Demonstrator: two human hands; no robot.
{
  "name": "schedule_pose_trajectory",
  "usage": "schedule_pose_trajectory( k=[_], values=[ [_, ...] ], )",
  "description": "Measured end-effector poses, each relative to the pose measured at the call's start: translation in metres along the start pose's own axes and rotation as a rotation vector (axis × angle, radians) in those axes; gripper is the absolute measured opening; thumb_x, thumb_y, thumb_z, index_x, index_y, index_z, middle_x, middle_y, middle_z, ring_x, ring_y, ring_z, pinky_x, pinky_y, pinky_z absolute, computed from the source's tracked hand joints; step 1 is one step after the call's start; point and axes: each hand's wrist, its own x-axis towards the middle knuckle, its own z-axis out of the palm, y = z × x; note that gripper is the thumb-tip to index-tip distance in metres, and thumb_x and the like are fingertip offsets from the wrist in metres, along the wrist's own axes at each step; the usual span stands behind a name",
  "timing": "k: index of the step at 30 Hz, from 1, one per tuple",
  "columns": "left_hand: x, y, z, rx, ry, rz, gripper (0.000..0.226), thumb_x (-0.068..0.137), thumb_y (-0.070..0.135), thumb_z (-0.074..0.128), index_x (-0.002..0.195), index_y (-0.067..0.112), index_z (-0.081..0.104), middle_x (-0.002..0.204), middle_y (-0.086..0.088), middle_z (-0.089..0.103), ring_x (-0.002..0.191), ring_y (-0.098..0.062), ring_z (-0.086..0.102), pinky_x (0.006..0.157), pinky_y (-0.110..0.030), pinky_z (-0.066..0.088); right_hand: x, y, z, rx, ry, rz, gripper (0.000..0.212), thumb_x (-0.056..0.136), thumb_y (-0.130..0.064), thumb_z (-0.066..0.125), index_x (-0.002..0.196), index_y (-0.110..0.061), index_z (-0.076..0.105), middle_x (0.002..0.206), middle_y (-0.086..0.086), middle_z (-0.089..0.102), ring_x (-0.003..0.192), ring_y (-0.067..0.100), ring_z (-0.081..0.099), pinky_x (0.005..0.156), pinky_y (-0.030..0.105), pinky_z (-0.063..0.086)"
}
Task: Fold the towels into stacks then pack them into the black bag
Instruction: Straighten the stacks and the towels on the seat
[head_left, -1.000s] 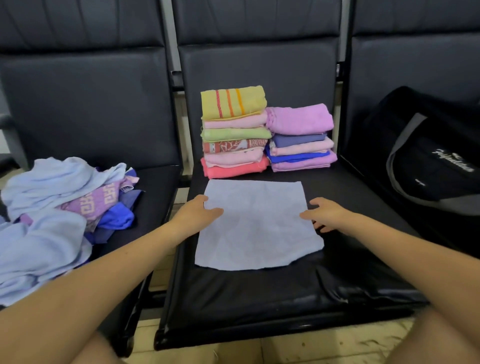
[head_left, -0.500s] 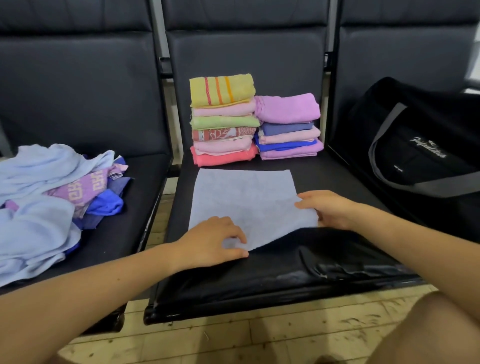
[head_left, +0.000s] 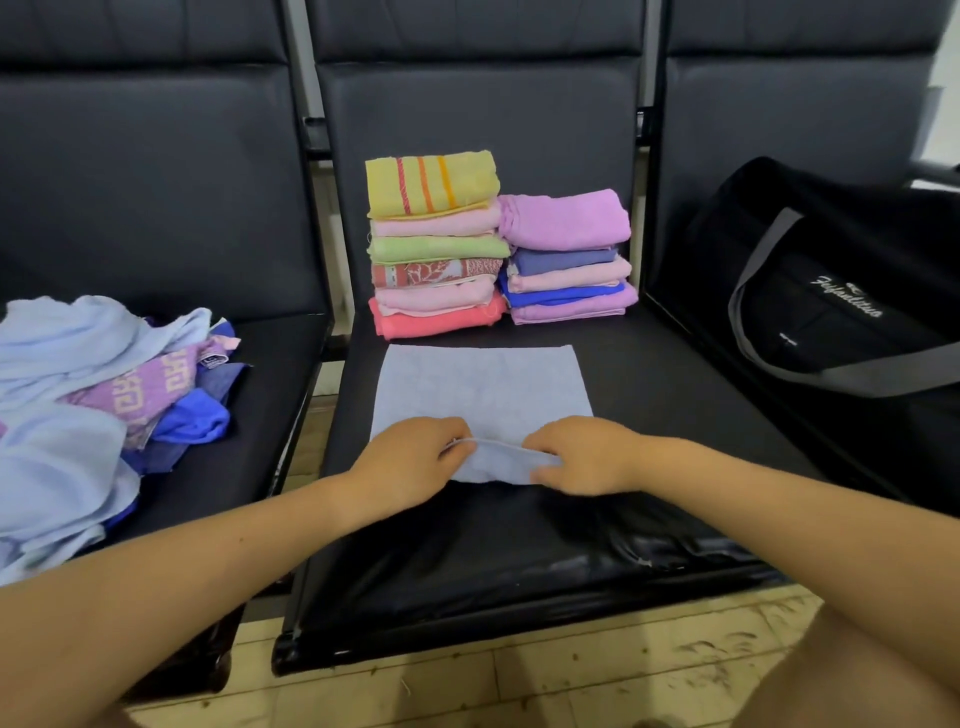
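Fingers (head_left: 457, 451) of both hands pinch the near hem of the pale blue towel (head_left: 480, 384), thumbs under, edge lifted off the middle seat (head_left: 649, 395). Left hand (head_left: 415, 462) and right hand (head_left: 582, 454) sit close together, near the hem's centre, knuckles up, forearms reaching in from the seat's front.

Note to self: the grip looks too central. Better to slide each pinch out toward its corner, carry the hem straight back to meet the far edge, align corners, then smooth flat.

Six-towel stack (head_left: 434, 244) and five-towel stack (head_left: 566, 257) stand touching at the seat back. Unfolded pile (head_left: 98, 389) waits on the left seat; black bag (head_left: 831, 291) on the right seat, nothing packed that I can see.
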Motion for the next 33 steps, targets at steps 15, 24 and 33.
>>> schedule_pose_trajectory(
  k=[15,24,33],
  values=[
    [-0.004,-0.050,-0.035,-0.451,0.119,-0.343,0.036,0.097,0.025,0.051,0.071,0.001,0.052,0.067,-0.004,0.051,0.059,-0.010,0.046,0.054,-0.017,0.037,-0.004,0.056,-0.015,1.098,0.286,0.292,0.014,0.094,-0.019,0.059,0.098,-0.008,0.067,0.086,0.004,0.073,0.070,0.012,0.070,0.057,0.023,0.054],
    [0.025,-0.047,-0.032,-0.162,0.210,-0.355,0.022,0.093,0.029,0.052,0.089,0.013,0.067,0.087,-0.001,0.063,0.081,-0.016,0.056,0.067,-0.029,0.041,0.025,0.052,-0.015,0.838,0.302,0.455,0.016,0.096,-0.019,0.054,0.085,-0.011,0.063,0.082,0.002,0.065,0.071,0.013,0.063,0.054,0.024,0.049],
    [0.075,-0.064,-0.021,-0.009,0.290,-0.409,0.021,0.095,0.028,0.049,0.105,0.019,0.065,0.103,0.000,0.065,0.091,-0.017,0.056,0.072,-0.029,0.041,0.063,0.074,-0.011,0.532,0.424,0.581,0.035,0.093,-0.023,0.053,0.061,-0.013,0.043,0.064,0.002,0.047,0.061,0.018,0.049,0.055,0.027,0.037]
  ],
)
